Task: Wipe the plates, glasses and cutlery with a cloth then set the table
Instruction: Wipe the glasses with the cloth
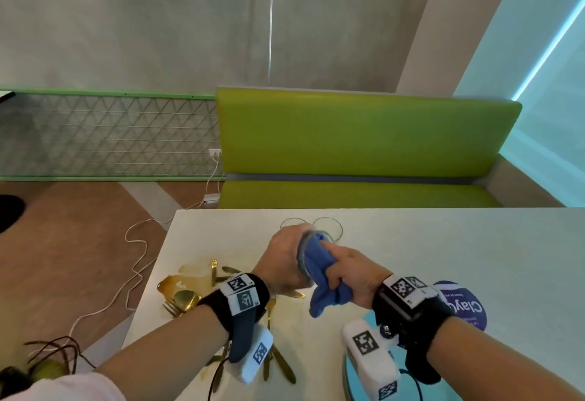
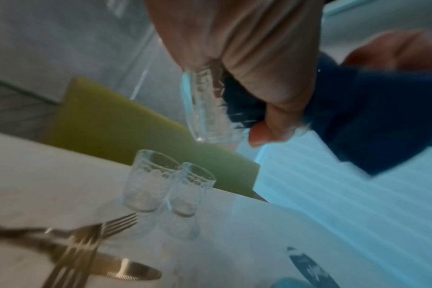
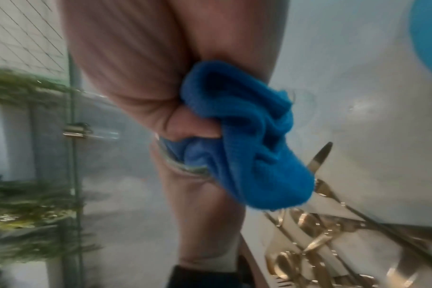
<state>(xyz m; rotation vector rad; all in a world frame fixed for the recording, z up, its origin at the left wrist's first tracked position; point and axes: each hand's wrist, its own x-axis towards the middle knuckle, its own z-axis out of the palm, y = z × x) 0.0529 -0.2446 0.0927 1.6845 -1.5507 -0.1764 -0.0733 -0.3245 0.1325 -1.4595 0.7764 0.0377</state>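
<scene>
Above the middle of the white table [image 1: 443, 248], my left hand [image 1: 285, 258] grips a clear textured glass [image 2: 205, 109] turned on its side. A blue cloth [image 1: 319, 277] is stuffed into the mouth of that glass, and my right hand [image 1: 351, 277] grips the cloth, whose loose end hangs down. Two more clear glasses [image 2: 168, 185] stand upright side by side on the table just behind my hands. Gold cutlery [image 1: 186, 296], forks, knives and spoons, lies in a loose heap at the table's left edge. A light blue plate [image 1: 354, 378] sits under my right wrist.
A round purple sticker with white lettering [image 1: 468, 305] lies on the table at the right. A green bench seat [image 1: 364, 147] faces the table's far edge. White cables [image 1: 139, 258] trail across the brown floor on the left.
</scene>
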